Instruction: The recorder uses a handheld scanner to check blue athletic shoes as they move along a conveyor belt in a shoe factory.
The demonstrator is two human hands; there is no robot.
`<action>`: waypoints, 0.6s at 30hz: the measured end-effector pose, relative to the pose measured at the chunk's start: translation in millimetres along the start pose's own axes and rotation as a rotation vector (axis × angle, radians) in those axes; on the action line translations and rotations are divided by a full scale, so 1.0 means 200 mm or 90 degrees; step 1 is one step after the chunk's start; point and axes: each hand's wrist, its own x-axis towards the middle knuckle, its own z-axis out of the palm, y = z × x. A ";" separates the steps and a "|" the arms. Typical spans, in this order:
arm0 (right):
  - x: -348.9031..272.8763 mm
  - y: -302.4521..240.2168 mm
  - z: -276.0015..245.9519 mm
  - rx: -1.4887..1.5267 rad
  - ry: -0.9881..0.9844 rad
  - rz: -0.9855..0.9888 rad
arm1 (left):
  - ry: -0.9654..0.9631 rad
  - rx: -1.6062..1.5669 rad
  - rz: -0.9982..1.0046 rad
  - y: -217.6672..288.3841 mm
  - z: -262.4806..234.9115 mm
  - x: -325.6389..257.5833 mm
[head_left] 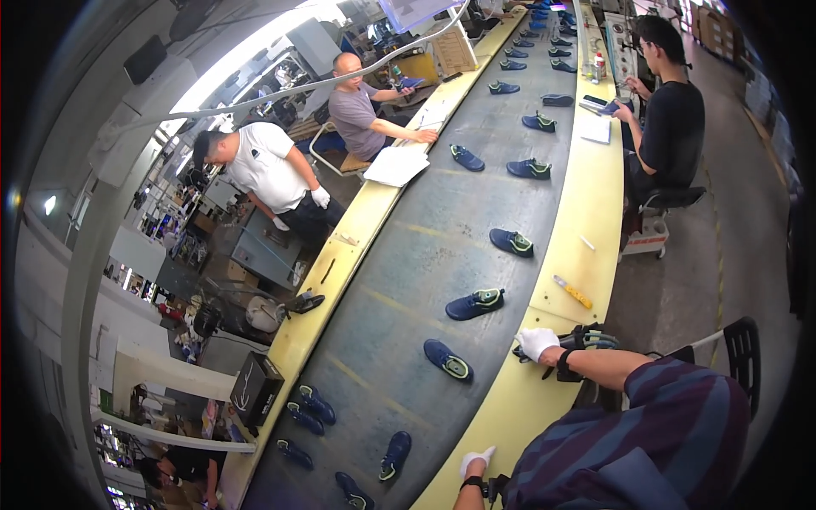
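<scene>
My left hand [478,461], in a white glove, rests at the belt-side edge of the yellow ledge with a finger or thumb stretched out; it holds nothing that I can see. Farther up the ledge, my right hand [538,344], also gloved, has its fingers curled over something small and dark at the edge, too hidden to name. Beside that wrist lies a dark object with greenish strips [595,337], partly covered by my arm. Nearest to my hands on the grey conveyor belt [399,331] are a navy sneaker with green lining [448,359] and another navy sneaker [474,303].
Several more navy shoes [512,242] line the belt. A yellow-handled cutter [573,291] lies on my ledge. One person [676,119] sits farther along this side; two others [272,170] are across. A black box [257,388] stands on the far ledge.
</scene>
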 end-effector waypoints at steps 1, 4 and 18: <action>0.00 -0.01 0.00 0.000 -0.003 -0.003 | -0.013 -0.001 0.002 -0.01 0.01 0.00; 0.01 0.00 0.01 -0.006 -0.002 -0.001 | -0.009 -0.006 0.019 -0.01 -0.01 -0.01; 0.04 -0.02 -0.02 -0.018 -0.025 -0.008 | 0.020 -0.007 0.004 0.04 -0.04 -0.11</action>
